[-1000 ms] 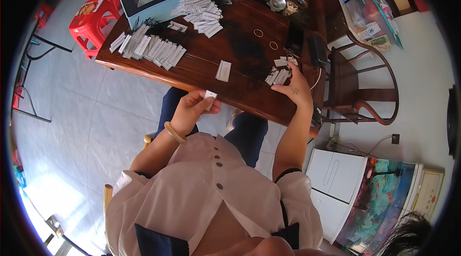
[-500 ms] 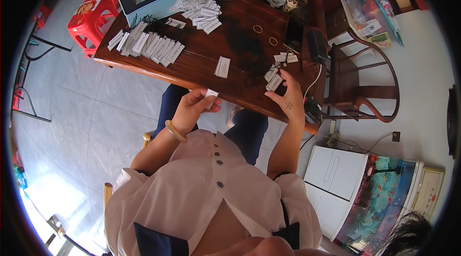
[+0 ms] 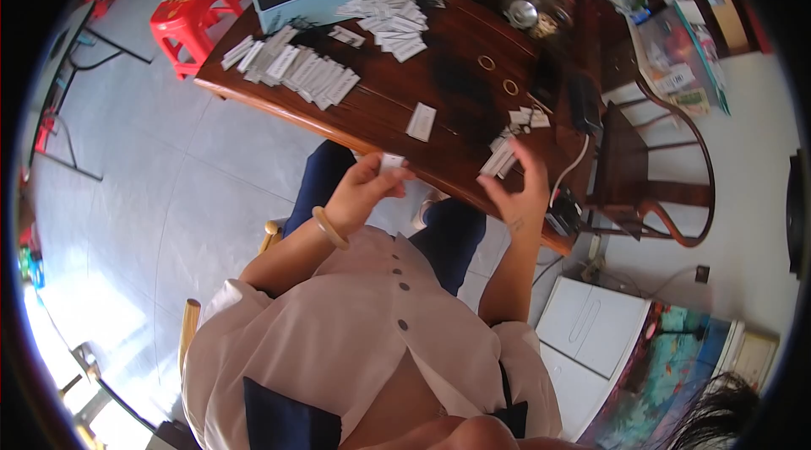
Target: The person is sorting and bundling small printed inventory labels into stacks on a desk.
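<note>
Between the thumb and fingers of my left hand (image 3: 365,188) is a small white tag (image 3: 391,162), held just off the table's front edge. My right hand (image 3: 524,184) is over the right end of the table, thumb and fingers spread apart. Right beside its fingertips lies a small pile of white tags (image 3: 498,157); I cannot make out whether they touch it. More loose tags (image 3: 529,118) lie just behind. A short stack of tags (image 3: 421,121) rests on the table between my hands.
Heaps of tags (image 3: 296,72) with black strings cover the wooden table's (image 3: 384,108) left and back. A light-blue-framed screen (image 3: 325,2) stands behind them. Two thin rings (image 3: 487,62) lie at the centre right, near a black box (image 3: 583,101) with a white cable. A wooden chair (image 3: 629,154) stands at right.
The whole view has shifted, so the table sits further right and slightly turned. My right hand has drawn its fingers back from the tag pile a little. My left hand still holds its tag.
</note>
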Action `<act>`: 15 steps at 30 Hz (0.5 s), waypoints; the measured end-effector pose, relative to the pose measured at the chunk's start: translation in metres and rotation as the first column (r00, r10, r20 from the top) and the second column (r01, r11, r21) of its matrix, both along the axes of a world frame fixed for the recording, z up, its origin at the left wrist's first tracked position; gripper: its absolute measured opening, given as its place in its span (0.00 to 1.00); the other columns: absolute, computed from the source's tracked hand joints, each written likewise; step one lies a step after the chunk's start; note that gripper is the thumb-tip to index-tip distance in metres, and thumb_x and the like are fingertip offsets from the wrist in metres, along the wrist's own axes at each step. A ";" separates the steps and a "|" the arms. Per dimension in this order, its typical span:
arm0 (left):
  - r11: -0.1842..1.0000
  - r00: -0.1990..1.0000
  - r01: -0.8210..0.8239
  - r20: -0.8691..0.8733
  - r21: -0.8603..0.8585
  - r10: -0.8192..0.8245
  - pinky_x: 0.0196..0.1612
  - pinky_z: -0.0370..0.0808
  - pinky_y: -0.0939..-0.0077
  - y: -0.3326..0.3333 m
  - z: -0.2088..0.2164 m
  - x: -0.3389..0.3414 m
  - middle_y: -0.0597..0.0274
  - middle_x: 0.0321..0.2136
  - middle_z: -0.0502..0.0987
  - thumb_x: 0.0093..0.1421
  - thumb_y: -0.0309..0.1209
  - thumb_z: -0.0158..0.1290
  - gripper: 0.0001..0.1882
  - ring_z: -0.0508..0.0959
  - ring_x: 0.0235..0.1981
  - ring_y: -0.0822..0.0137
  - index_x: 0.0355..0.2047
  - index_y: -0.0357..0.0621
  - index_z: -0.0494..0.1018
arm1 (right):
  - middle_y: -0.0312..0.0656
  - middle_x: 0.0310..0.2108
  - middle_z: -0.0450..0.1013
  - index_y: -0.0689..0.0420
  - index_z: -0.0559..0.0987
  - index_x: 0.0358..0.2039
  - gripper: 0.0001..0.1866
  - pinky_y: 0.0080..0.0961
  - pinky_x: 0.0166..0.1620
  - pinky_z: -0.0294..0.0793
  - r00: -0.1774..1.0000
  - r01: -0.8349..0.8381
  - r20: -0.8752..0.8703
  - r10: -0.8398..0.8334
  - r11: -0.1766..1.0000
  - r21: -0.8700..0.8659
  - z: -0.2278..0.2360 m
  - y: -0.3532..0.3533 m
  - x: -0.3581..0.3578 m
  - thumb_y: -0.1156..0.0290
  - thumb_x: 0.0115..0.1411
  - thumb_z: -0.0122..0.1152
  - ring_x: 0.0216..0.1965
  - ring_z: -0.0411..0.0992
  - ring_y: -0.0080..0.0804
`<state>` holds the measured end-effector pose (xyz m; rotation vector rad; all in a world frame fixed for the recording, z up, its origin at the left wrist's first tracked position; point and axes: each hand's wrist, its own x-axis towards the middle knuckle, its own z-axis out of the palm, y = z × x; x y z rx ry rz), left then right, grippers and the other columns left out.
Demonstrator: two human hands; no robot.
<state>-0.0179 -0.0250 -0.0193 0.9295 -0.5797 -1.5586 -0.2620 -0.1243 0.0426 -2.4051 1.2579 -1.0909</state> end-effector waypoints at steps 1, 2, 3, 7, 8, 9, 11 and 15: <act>0.999 1.000 0.004 0.003 -0.038 -0.004 0.45 0.74 0.74 -0.002 0.002 -0.005 0.56 0.41 0.76 0.63 0.31 0.54 0.16 0.76 0.38 0.70 0.49 0.39 0.67 | 0.45 0.49 0.73 0.56 0.74 0.50 0.35 0.38 0.50 0.69 0.992 -0.122 -0.021 0.122 0.992 -0.033 0.005 0.010 0.015 0.66 0.38 0.77 0.47 0.72 0.44; 0.997 1.000 0.008 -0.016 -0.070 -0.009 0.46 0.73 0.74 -0.003 0.003 -0.008 0.57 0.42 0.76 0.61 0.29 0.56 0.17 0.75 0.41 0.70 0.48 0.39 0.67 | 0.44 0.50 0.73 0.56 0.74 0.50 0.35 0.39 0.50 0.68 0.969 -0.247 -0.046 0.244 0.967 -0.062 0.007 0.019 0.030 0.67 0.38 0.76 0.47 0.72 0.44; 0.994 1.000 -0.008 -0.025 -0.111 0.006 0.45 0.74 0.74 -0.003 0.005 -0.012 0.58 0.40 0.76 0.60 0.28 0.57 0.16 0.76 0.40 0.70 0.47 0.39 0.68 | 0.43 0.50 0.72 0.55 0.73 0.50 0.35 0.39 0.50 0.67 0.953 -0.290 -0.106 0.283 0.955 -0.063 0.005 0.030 0.043 0.67 0.38 0.76 0.47 0.72 0.42; 0.995 0.991 -0.063 0.110 -0.083 0.072 0.40 0.76 0.78 0.002 0.000 -0.011 0.62 0.35 0.77 0.56 0.23 0.61 0.16 0.77 0.36 0.72 0.43 0.38 0.70 | 0.40 0.49 0.73 0.54 0.72 0.51 0.34 0.37 0.48 0.66 0.901 -0.430 -0.077 0.427 0.902 -0.033 -0.010 0.048 0.073 0.69 0.40 0.75 0.46 0.71 0.38; 0.994 0.991 -0.072 0.110 -0.082 0.081 0.40 0.76 0.78 0.003 -0.004 -0.010 0.62 0.35 0.77 0.56 0.23 0.61 0.16 0.77 0.36 0.72 0.43 0.38 0.70 | 0.40 0.47 0.73 0.55 0.73 0.50 0.33 0.34 0.46 0.68 0.903 -0.428 -0.044 0.426 0.904 -0.026 -0.010 0.050 0.076 0.71 0.41 0.75 0.44 0.72 0.37; 0.989 0.961 -0.104 0.245 -0.103 0.127 0.39 0.76 0.78 0.004 -0.008 -0.008 0.63 0.34 0.78 0.55 0.24 0.62 0.14 0.77 0.34 0.72 0.40 0.38 0.71 | 0.40 0.47 0.73 0.55 0.73 0.50 0.33 0.34 0.46 0.68 0.901 -0.434 -0.043 0.433 0.901 -0.025 -0.011 0.052 0.077 0.71 0.41 0.75 0.44 0.72 0.37; 0.984 0.913 -0.129 0.373 -0.126 0.168 0.39 0.75 0.77 0.007 -0.010 -0.006 0.64 0.32 0.79 0.54 0.25 0.62 0.13 0.77 0.32 0.73 0.38 0.38 0.73 | 0.40 0.40 0.75 0.58 0.76 0.45 0.21 0.25 0.38 0.71 0.906 -0.388 0.313 0.285 0.855 0.345 -0.017 0.057 0.075 0.74 0.49 0.70 0.35 0.73 0.29; 0.968 0.806 -0.083 0.556 -0.235 0.204 0.40 0.75 0.77 0.009 -0.004 -0.009 0.61 0.33 0.79 0.52 0.26 0.64 0.13 0.79 0.35 0.71 0.37 0.38 0.74 | 0.39 0.33 0.73 0.61 0.78 0.36 0.04 0.17 0.30 0.69 0.875 -0.408 0.437 0.207 0.801 0.438 -0.032 0.050 0.074 0.77 0.60 0.59 0.28 0.71 0.21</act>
